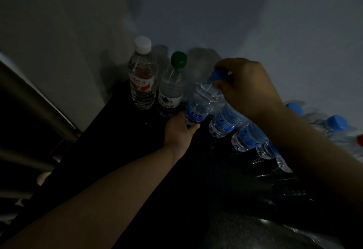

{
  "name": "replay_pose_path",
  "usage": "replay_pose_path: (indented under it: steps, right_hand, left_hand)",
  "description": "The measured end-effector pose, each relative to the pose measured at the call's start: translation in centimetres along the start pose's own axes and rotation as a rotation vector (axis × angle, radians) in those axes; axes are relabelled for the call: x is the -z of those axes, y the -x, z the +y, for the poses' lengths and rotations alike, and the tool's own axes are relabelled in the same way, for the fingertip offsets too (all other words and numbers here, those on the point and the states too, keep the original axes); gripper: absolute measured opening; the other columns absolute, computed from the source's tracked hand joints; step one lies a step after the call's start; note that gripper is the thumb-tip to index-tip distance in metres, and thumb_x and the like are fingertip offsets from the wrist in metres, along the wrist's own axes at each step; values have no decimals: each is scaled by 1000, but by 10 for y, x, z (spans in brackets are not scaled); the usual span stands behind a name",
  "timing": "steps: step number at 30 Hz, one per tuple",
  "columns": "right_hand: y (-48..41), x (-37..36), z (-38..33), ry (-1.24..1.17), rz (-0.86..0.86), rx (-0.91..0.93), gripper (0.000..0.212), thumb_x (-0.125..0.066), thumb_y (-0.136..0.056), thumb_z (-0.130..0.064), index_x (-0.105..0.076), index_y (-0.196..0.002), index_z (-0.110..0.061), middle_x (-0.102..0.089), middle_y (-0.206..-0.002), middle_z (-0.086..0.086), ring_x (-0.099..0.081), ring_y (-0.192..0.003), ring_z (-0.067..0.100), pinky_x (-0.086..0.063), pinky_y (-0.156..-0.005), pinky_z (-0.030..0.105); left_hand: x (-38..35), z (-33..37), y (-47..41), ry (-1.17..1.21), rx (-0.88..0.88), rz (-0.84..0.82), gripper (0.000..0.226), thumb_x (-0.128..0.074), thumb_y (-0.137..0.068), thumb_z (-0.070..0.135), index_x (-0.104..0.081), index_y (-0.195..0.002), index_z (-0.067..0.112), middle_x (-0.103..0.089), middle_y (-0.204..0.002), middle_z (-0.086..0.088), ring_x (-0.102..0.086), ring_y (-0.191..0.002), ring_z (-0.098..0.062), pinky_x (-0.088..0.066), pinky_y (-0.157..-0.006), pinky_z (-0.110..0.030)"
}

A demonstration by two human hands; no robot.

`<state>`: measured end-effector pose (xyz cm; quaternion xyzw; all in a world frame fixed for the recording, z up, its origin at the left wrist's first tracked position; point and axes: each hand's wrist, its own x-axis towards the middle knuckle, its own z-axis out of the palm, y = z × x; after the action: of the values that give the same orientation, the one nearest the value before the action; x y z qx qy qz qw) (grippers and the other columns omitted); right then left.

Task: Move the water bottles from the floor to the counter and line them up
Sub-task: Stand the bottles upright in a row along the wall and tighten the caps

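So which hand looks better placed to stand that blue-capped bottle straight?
Probably the right hand: it pinches the cap of the tilted bottle and can swing the top upright. The left hand only steadies the base beside the green-capped bottle.

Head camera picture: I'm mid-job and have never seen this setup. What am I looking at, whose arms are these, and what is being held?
There is no machine here. One camera on a person's head looks down at their own bare arms. The dark counter top runs along a pale wall. On it stand a clear plastic bottle with a white cap, one with a green cap, then a row of clear blue-labelled bottles going right. The right hand grips the blue cap of the nearest blue-labelled bottle, which is tilted, while the left hand steadies its base. The picture is dim, so small details are unclear.
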<state>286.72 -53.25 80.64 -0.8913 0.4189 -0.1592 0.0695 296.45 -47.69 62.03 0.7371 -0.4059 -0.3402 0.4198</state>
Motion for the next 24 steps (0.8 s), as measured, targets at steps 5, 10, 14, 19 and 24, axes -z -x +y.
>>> replay_pose_path:
  steps: [5, 10, 14, 19, 24]
  right_hand:
    - [1, 0, -1, 9, 7, 11, 30, -66, -87, -12, -65, -116, -6, -66, -108, 17, -61, -93, 32, -49, -84, 42]
    - [-4, -3, -3, -4, 21, -9, 33, -66, -88, -14, -64, -120, -7, -65, -112, 17, -62, -95, 32, -49, -87, 42]
    - [-3, -4, -2, -20, 43, -23, 31, -66, -87, -11, -66, -117, -7, -66, -113, 17, -63, -94, 33, -50, -86, 45]
    - [0, -5, -1, -23, 58, -17, 32, -66, -86, -9, -66, -118, -5, -66, -111, 18, -63, -93, 34, -50, -86, 45]
    - [0, -6, -1, -25, 60, -8, 33, -65, -86, -9, -65, -118, -5, -66, -111, 18, -63, -90, 32, -50, -85, 45]
  left_hand:
    - [-1, -8, 9, 115, 18, 7, 35, -72, -85, 18, -62, -117, 10, -65, -120, -6, -58, -113, -16, -47, -94, -29]
    - [-2, -9, 21, -49, -37, -31, 68, -70, -86, 26, -39, -145, 11, -48, -144, -9, -45, -132, -22, -38, -110, -32]
    - [0, -9, 21, -155, -80, -9, 71, -68, -88, 30, -35, -147, 11, -44, -147, -9, -41, -136, -19, -32, -109, -22]
    - [0, -10, 22, -161, -83, -16, 73, -68, -88, 31, -32, -148, 9, -41, -148, -11, -39, -137, -21, -28, -109, -19]
    - [-1, -12, 21, -178, -74, -8, 75, -67, -88, 32, -30, -149, 8, -41, -148, -12, -41, -136, -21, -27, -107, -18]
